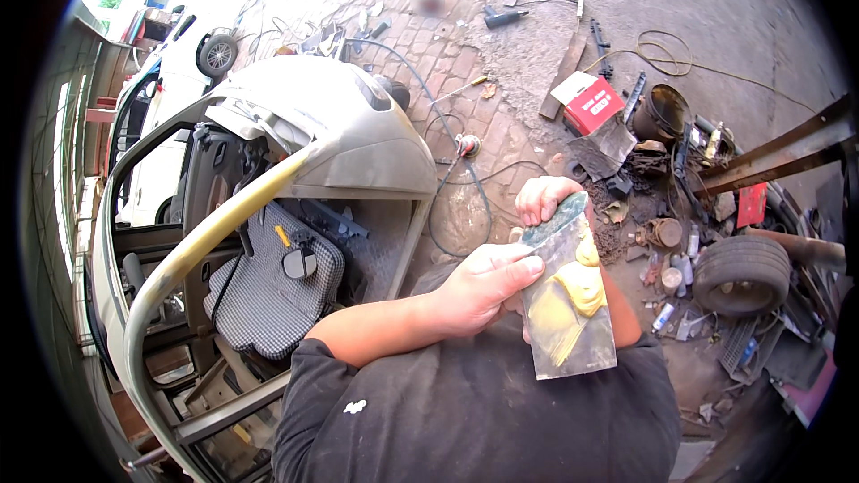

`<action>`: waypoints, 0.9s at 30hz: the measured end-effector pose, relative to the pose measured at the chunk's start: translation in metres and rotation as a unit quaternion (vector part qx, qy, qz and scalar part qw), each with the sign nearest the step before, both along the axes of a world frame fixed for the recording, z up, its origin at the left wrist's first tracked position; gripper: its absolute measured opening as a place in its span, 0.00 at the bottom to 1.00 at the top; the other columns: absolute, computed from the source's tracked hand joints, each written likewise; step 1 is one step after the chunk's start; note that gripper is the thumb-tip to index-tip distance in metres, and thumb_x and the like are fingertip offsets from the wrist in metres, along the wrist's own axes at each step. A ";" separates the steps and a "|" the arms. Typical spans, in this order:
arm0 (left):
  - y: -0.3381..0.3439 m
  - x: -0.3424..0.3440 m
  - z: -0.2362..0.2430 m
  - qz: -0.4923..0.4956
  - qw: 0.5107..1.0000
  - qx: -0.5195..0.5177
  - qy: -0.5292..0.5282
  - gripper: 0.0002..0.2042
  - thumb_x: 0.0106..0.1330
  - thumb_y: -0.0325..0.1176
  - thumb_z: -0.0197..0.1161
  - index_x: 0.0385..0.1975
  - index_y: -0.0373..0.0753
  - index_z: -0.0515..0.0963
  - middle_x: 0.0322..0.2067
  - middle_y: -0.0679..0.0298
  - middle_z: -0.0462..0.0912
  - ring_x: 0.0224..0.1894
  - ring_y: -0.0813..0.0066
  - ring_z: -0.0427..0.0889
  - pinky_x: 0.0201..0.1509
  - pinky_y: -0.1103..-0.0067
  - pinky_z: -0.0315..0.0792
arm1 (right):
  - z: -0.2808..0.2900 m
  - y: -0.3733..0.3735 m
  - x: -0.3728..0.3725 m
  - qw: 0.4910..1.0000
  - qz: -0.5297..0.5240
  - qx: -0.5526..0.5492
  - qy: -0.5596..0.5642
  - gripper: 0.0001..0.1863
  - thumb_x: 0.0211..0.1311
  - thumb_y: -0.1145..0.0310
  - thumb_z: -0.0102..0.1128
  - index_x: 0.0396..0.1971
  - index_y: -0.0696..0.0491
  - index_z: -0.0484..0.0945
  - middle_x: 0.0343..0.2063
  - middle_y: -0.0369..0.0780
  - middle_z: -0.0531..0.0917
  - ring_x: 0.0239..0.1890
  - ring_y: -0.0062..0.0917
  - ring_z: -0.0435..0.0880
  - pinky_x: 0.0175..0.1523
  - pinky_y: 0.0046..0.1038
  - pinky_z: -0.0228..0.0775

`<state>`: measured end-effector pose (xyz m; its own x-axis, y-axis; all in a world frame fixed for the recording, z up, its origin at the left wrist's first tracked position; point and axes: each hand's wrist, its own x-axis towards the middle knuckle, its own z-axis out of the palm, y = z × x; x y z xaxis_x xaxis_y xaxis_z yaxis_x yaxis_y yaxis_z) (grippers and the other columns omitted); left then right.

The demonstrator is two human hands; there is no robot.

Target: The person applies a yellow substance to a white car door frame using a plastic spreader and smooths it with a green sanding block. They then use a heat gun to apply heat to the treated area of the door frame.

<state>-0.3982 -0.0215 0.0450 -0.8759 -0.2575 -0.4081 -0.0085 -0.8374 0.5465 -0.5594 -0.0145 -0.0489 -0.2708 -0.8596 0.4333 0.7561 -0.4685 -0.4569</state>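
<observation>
A flat grey plate [548,314] with a dark green upper end [557,220] is tilted in front of my chest. Thick yellow putty [580,290] lies on its face, part heaped and part smeared thin. My left hand [490,284] grips the plate's left edge, thumb on the face and fingers mostly hidden behind. At the green end, my right hand [542,200] has its fingers curled against the plate; the right forearm passes behind it. Whether the right hand also holds a smaller tool is hidden.
On my left stands a vehicle body [313,139] with yellow filler on its door pillar [215,222] and a checkered seat [268,291] inside. Hoses and a power tool [467,145] lie on brick paving. To the right are a red box [592,107], a rusty bucket [662,113] and a tire [741,275].
</observation>
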 end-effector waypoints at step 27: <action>-0.009 -0.024 -0.029 0.003 0.996 0.091 0.026 0.18 0.77 0.41 0.52 0.50 0.29 0.73 0.40 0.56 0.84 0.38 0.67 0.86 0.37 0.70 0.82 | -0.038 -0.003 -0.036 0.977 -0.095 0.041 0.184 0.07 0.59 0.74 0.61 0.30 0.55 0.71 0.25 0.39 0.74 0.30 0.26 0.72 0.38 0.27 0.67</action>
